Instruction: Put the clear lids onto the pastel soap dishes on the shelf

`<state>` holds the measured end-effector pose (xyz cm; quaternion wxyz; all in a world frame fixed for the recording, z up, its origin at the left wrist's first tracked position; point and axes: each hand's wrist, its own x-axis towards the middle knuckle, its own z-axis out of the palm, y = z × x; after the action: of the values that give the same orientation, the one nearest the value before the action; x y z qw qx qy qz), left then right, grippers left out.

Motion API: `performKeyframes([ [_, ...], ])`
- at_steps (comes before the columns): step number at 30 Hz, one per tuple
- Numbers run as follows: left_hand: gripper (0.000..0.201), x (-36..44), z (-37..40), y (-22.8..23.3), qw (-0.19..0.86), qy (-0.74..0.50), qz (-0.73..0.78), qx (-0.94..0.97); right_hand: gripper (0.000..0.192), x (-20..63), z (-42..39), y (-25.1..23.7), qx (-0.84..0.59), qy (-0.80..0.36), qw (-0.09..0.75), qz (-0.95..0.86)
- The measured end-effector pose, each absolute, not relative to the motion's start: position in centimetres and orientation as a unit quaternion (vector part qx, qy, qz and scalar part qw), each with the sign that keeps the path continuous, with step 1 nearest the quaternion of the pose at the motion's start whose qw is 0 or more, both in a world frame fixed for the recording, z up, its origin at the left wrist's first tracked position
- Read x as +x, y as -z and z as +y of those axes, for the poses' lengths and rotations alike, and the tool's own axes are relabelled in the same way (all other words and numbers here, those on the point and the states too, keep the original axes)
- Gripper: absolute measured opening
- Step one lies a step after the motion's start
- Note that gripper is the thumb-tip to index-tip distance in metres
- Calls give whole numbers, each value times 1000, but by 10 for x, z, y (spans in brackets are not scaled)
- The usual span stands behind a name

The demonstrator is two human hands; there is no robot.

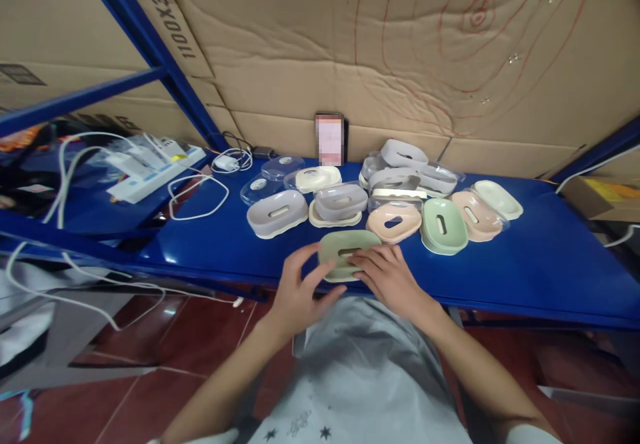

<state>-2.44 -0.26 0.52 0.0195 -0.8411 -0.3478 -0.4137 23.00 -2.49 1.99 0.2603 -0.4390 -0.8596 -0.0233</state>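
Observation:
A green soap dish [330, 249] with a slot in its middle is at the table's front edge, right before me. My left hand [300, 294] is at its left side, thumb and fingers spread apart around the end. Over the right part of the dish lies my right hand [387, 277], fingers bent onto it near the slot; its thumb is hidden. Just behind are a grey soap dish [277, 212], another grey one [341, 201] on a cream base, and a peach one [395, 221]. To the right sits a second green soap dish [443, 224].
Farther right are a peach dish [475, 214] and a cream one [497, 199]. More grey dishes [404, 154] are piled at the back. Clear oval lids [260, 191] lie left. A phone [330, 139] leans on the cardboard [280, 51]. A power strip [155, 174] and cables are left.

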Motion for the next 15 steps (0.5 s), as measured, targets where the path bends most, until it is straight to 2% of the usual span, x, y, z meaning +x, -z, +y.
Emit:
performKeyframes([
  [3, 46, -14, -6, 15, 22, 419, -343, -840, 35, 242, -29, -21, -464, 75, 294, -832],
  [6, 40, -8, 2, 14, 12, 347, -321, -881, 43, 270, -27, -25, -514, 162, 331, -774],
  [8, 29, -6, 5, 9, 3, 310, -296, -903, 45, 297, -20, -31, -562, 191, 333, -733],
  [11, 13, -6, 5, 2, -13, 319, -280, -906, 43, 343, -5, -39, -599, 182, 324, -709],
  [15, 14, -13, 12, -19, -18, 345, -290, -893, 47, 387, 6, -44, -602, 148, 326, -714],
])
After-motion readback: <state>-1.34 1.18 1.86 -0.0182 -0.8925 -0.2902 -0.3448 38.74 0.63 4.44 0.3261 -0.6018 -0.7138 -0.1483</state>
